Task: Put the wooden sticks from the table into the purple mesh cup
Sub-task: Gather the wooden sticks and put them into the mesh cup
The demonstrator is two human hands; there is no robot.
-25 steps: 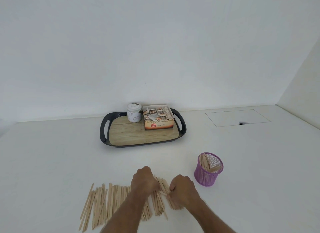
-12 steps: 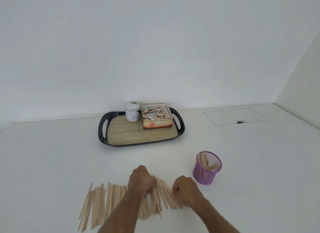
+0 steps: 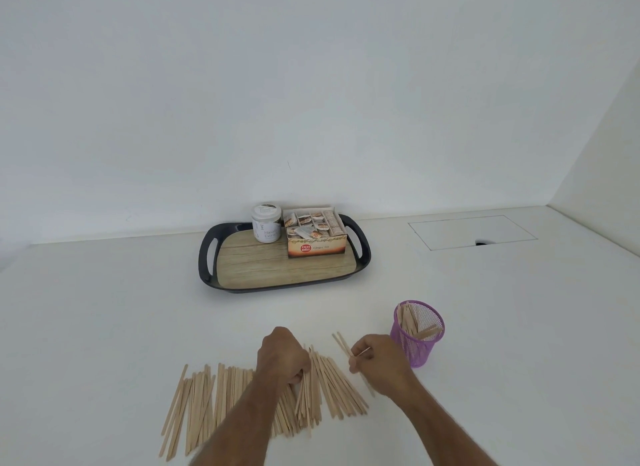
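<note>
I see a white table against a bare white wall. The sticks lie on it in a loose row, spread left of the cup and nearer to me than it. The cup stands upright on the table with several sticks already leaning inside it.

My right hand is just left of the cup, fingers pressed together in a pinch on a couple of sticks whose far ends point up and away, clear of the row. My left hand is further left of the cup, curled into a fist over the middle of the row, knuckles up; I cannot tell whether it grips any sticks.

Beyond the cup and to its left sits a dark tray with a wood-pattern floor. On it stand a white jar and, touching it, an open box of sachets. Beyond the cup to its right, a rectangular hatch is set flush in the table.
</note>
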